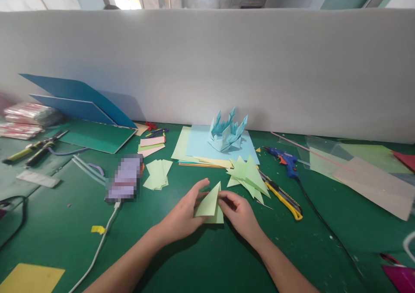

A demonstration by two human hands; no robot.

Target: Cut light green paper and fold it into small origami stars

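A light green sheet of paper (210, 204), partly folded to a point at the top, is held between my two hands. My left hand (184, 206) grips its left side, thumb raised and the other fingers partly behind the paper. At the right edge, the fingers of my right hand (238, 213) pinch the paper near its peak. Just beyond my right hand lies a pile of folded light green pointed pieces (248, 176). A stack of light green paper slips (158, 174) rests to the left. Behind stands a blue folded-paper crown shape (227, 133) on coloured sheets (194, 139).
A yellow utility knife (285, 200) and a blue glue gun (285, 159) with a black cord lie at right. On the left are a blurred-out phone (125, 178) on a white cable (97, 254), pliers (35, 150) and a blue folder (81, 107). A white partition (207, 64) closes the back.
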